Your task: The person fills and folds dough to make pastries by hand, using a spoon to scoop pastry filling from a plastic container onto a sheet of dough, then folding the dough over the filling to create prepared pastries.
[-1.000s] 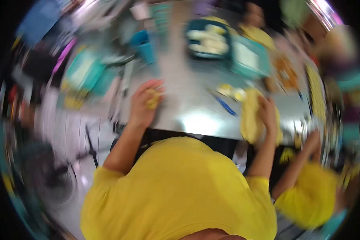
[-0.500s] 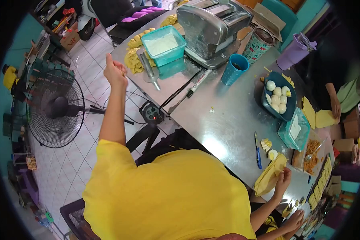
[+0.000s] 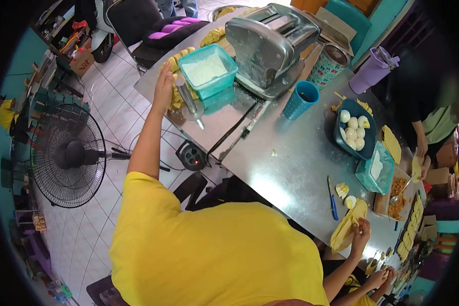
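Observation:
My left hand (image 3: 163, 91) reaches out at the far left table corner, fingers stretched, against the side of yellow dough (image 3: 176, 100). A metal cylinder with a handle (image 3: 187, 97) leans beside that dough. Next to it stands a teal tub of white flour (image 3: 207, 70). On the right, my right hand (image 3: 361, 235) pinches the edge of a folded yellow dough sheet (image 3: 349, 227) lying on the table. Just beyond the sheet are a halved boiled egg (image 3: 350, 202), another egg piece (image 3: 342, 190) and a blue-handled knife (image 3: 333, 203).
A steel pasta machine (image 3: 268, 51) stands at the back beside a blue cup (image 3: 301, 100). Further right are a bowl of eggs (image 3: 346, 140), a flour tub (image 3: 375, 171) and a filling tray (image 3: 399, 196). Co-workers' hands (image 3: 380, 278) are nearby. A fan (image 3: 69, 153) stands left.
My left hand has moved up and right from beside the table to the dough, its fingers straightening. My right hand stays at the dough sheet. The co-worker across has lifted a dough piece nearer the filling tray.

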Demonstrator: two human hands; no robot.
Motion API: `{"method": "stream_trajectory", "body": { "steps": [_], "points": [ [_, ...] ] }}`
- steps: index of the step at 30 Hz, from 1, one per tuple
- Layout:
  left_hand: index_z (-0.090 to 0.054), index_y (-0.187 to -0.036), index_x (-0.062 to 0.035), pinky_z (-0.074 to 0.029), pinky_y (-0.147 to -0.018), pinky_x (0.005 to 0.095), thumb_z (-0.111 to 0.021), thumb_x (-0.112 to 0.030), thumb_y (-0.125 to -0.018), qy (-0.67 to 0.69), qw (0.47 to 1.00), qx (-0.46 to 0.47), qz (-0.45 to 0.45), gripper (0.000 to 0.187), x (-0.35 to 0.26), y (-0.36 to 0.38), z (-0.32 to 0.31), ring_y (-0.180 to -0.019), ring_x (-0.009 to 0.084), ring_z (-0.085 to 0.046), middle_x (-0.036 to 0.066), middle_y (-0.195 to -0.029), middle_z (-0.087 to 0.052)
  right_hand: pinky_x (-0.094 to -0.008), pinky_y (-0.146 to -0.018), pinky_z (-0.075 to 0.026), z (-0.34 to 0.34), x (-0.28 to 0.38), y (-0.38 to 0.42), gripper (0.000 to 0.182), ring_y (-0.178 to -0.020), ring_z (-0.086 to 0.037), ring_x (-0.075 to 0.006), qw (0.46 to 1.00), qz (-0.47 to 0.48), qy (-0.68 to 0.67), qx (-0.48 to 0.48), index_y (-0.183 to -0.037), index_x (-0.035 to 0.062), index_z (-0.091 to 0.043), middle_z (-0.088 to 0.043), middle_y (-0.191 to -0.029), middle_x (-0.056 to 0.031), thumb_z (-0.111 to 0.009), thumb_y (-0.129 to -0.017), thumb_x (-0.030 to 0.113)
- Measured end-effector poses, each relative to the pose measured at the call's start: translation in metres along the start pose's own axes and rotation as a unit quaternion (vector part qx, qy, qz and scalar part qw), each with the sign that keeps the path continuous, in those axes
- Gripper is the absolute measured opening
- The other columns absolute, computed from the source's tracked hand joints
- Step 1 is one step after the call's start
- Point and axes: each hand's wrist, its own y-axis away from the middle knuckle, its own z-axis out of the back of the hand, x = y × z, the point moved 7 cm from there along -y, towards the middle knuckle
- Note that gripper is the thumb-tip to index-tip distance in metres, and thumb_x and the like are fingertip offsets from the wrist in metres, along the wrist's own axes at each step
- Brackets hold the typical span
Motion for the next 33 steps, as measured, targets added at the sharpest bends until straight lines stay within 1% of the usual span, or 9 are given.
{"method": "stream_trajectory", "body": {
  "steps": [2, 11, 13, 15, 19, 22, 26, 31, 33],
  "points": [
    [-0.032, -0.143, -0.0094, -0.017, -0.112, 0.0352, -0.03, -0.044, -0.099, 0.162, 0.982, 0.016, 0.098, 0.057, 0.004, 0.001, -0.003, -0.139, 0.0226, -0.021, 0.009, -0.149, -0.028, -0.027, -0.08, -0.042, 0.001, 0.003, -0.001, 0.01, -0.09, -0.053, -0.0158, 0.998, -0.028, -0.051, 0.002, -0.091, -0.0012, -0.057, -0.059, -0.095, -0.0066, -0.059, -0.082, 0.002],
    [-0.043, -0.132, 0.0005, -0.027, -0.108, 0.0371, -0.041, -0.023, -0.097, -0.186, 0.959, -0.036, -0.211, 0.042, 0.03, -0.008, 0.024, -0.124, 0.0225, -0.041, 0.013, -0.134, -0.045, -0.0255, -0.057, -0.034, 0.017, 0.008, 0.025, 0.013, -0.065, -0.04, -0.0073, 0.995, -0.082, -0.039, 0.038, -0.083, -0.0001, -0.056, -0.045, -0.067, 0.0031, -0.061, -0.082, 0.012],
    [-0.05, -0.122, 0.0011, -0.036, -0.102, 0.0372, -0.047, -0.008, -0.094, 0.078, 0.984, -0.147, -0.063, 0.029, 0.069, -0.01, 0.065, -0.117, 0.0235, -0.046, 0.014, -0.125, -0.052, -0.023, -0.06, -0.038, 0.022, 0.027, 0.035, 0.012, -0.067, -0.046, -0.0064, 0.987, -0.136, -0.07, 0.055, -0.088, 0.0003, -0.06, -0.052, -0.072, 0.0036, -0.061, -0.081, 0.01],
    [-0.052, -0.116, 0.0008, -0.037, -0.099, 0.0383, -0.045, -0.026, -0.096, 0.231, 0.935, -0.27, 0.023, 0.035, 0.005, 0.023, 0.079, -0.115, 0.0234, -0.048, 0.011, -0.118, -0.056, -0.021, -0.064, -0.04, 0.029, 0.045, 0.047, 0.013, -0.072, -0.05, -0.0055, 0.971, -0.177, -0.147, 0.067, -0.092, 0.0002, -0.062, -0.057, -0.077, 0.0029, -0.061, -0.081, 0.008],
    [-0.051, -0.117, 0.0018, -0.037, -0.099, 0.0387, -0.041, -0.026, -0.095, 0.087, 0.949, -0.296, -0.064, 0.037, -0.122, 0.078, 0.044, -0.115, 0.0246, -0.049, 0.014, -0.119, -0.054, -0.0197, -0.07, -0.042, 0.063, 0.08, 0.059, 0.014, -0.075, -0.053, -0.0054, 0.97, -0.172, -0.158, 0.073, -0.093, 0.0, -0.064, -0.06, -0.079, 0.0028, -0.063, -0.081, 0.007],
    [-0.049, -0.114, 0.0076, -0.04, -0.099, 0.0394, -0.036, -0.024, -0.095, 0.154, 0.963, -0.17, -0.142, 0.039, -0.191, 0.109, -0.045, -0.112, 0.0266, -0.051, 0.017, -0.118, -0.053, -0.0205, -0.072, -0.043, 0.086, 0.124, 0.061, 0.016, -0.079, -0.056, -0.0066, 0.971, -0.069, -0.228, 0.026, -0.091, -0.0005, -0.066, -0.064, -0.085, -0.0006, -0.066, -0.079, 0.008],
    [-0.042, -0.134, -0.0014, -0.032, -0.103, 0.041, -0.053, -0.034, -0.089, 0.138, 0.898, 0.292, -0.298, 0.056, -0.286, 0.187, -0.199, -0.12, 0.0306, -0.046, 0.016, -0.129, -0.051, -0.025, -0.081, -0.047, 0.054, 0.198, 0.035, 0.026, -0.092, -0.059, -0.0122, 0.94, 0.1, -0.315, 0.082, -0.106, 0.0, -0.064, -0.065, -0.096, -0.0045, -0.067, -0.081, 0.005],
    [-0.051, -0.123, 0.0002, -0.04, -0.094, 0.0312, -0.073, -0.019, -0.076, 0.271, 0.779, 0.553, -0.117, 0.055, -0.357, 0.216, -0.262, -0.107, 0.0203, -0.054, 0.012, -0.117, -0.057, -0.0237, -0.086, -0.044, -0.045, 0.226, 0.017, 0.046, -0.101, -0.056, -0.0131, 0.839, 0.143, -0.481, 0.212, -0.123, -0.0011, -0.054, -0.059, -0.112, -0.0068, -0.062, -0.078, -0.008],
    [-0.06, -0.107, 0.0009, -0.047, -0.074, 0.0224, -0.068, -0.01, -0.083, 0.319, 0.739, 0.593, -0.026, 0.028, -0.347, 0.216, -0.271, -0.083, 0.0077, -0.058, 0.001, -0.093, -0.063, -0.0249, -0.082, -0.047, -0.049, 0.224, 0.015, 0.043, -0.098, -0.056, -0.0096, 0.898, 0.16, -0.39, 0.124, -0.122, 0.0012, -0.054, -0.059, -0.112, -0.0042, -0.058, -0.079, -0.005]
  ]
}}
